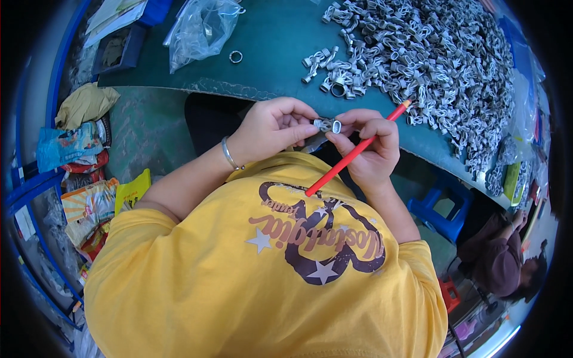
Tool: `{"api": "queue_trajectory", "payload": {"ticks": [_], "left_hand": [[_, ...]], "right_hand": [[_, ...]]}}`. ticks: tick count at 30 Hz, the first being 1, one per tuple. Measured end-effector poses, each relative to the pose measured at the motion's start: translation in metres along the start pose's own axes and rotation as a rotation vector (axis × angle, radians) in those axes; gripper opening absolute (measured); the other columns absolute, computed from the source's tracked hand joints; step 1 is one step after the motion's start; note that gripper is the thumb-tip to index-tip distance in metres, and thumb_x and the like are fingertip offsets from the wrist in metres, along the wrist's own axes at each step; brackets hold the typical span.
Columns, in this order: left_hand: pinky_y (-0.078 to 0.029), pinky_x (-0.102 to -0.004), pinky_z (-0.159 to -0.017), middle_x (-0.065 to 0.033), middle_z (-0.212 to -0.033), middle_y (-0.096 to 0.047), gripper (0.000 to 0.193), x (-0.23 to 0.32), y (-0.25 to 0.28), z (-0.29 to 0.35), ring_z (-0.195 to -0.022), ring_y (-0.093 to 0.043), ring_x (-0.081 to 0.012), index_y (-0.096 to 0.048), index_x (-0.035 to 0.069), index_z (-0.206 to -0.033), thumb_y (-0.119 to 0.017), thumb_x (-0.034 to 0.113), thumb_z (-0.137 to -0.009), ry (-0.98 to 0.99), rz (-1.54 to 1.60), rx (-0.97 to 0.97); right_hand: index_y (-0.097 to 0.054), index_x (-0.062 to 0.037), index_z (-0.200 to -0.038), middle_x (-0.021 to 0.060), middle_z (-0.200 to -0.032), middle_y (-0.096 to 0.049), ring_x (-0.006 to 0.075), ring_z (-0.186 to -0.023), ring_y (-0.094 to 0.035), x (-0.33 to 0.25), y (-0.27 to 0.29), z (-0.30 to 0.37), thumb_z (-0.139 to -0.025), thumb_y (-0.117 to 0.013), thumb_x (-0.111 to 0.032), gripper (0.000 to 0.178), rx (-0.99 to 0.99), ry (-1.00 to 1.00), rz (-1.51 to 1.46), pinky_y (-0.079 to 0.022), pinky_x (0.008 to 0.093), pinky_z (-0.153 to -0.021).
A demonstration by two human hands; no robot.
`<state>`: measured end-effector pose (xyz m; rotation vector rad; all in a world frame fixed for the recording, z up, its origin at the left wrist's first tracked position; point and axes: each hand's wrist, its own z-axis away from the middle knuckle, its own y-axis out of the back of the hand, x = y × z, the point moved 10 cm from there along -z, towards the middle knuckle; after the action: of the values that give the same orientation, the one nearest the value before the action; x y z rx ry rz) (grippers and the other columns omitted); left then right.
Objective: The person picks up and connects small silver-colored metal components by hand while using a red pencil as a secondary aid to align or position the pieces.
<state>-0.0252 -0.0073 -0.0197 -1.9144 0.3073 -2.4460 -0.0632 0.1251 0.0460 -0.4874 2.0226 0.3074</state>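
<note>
Between my hands, just off the table's near edge, is a small grey metal fitting (326,125) with a ribbed end and an oval opening. My left hand (276,126) pinches its ribbed end between thumb and fingers. The fingertips of my right hand (371,142) are closed at the oval end. That same hand grips a red pencil (339,165), which slants from upper right down toward my shirt. Beyond my hands, a large heap of similar grey metal fittings (427,65) covers the right part of the green table (268,56).
A single metal ring (236,56) lies near a clear plastic bag (206,30). Papers and a grey bin (116,51) are at the far left. Colourful packages (89,203) lie on my left. A blue stool (444,206) and another person (492,259) are on the right.
</note>
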Motion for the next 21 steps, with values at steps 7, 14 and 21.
{"api": "queue_trajectory", "payload": {"ticks": [7, 14, 21], "left_hand": [[-0.044, -0.0204, -0.056, -0.0053, -0.083, -0.054, 0.022, 0.053, 0.025, -0.014, -0.062, -0.054, -0.0082, -0.058, 0.001, -0.095, -0.068, 0.002, -0.076, -0.391, -0.681, 0.354], [-0.048, -0.0204, -0.057, -0.006, -0.077, -0.061, 0.016, 0.033, 0.047, -0.035, -0.063, -0.059, -0.009, -0.059, -0.002, -0.097, -0.063, 0.006, -0.083, -0.201, -0.543, 0.417], [-0.05, -0.0199, -0.061, -0.0073, -0.078, -0.063, 0.016, 0.02, 0.024, -0.019, -0.067, -0.061, -0.0102, -0.059, -0.002, -0.102, -0.052, 0.006, -0.09, 0.014, 0.051, 0.178]], "right_hand": [[-0.043, -0.0031, -0.077, 0.0126, -0.092, -0.06, 0.0141, -0.069, -0.059, 0.026, -0.003, 0.003, -0.067, -0.074, 0.005, 0.034, -0.041, -0.156, 0.212, -0.05, 0.0245, -0.061], [-0.044, -0.0022, -0.076, 0.0131, -0.092, -0.06, 0.0122, -0.068, -0.059, 0.028, 0.007, 0.003, -0.072, -0.071, 0.005, 0.028, 0.025, -0.217, 0.174, -0.049, 0.0234, -0.06], [-0.042, -0.0021, -0.088, 0.0137, -0.1, -0.059, 0.0103, -0.072, -0.059, 0.035, 0.013, -0.006, -0.085, -0.055, 0.005, 0.015, 0.129, -0.332, -0.005, -0.049, 0.0208, -0.061]]}}
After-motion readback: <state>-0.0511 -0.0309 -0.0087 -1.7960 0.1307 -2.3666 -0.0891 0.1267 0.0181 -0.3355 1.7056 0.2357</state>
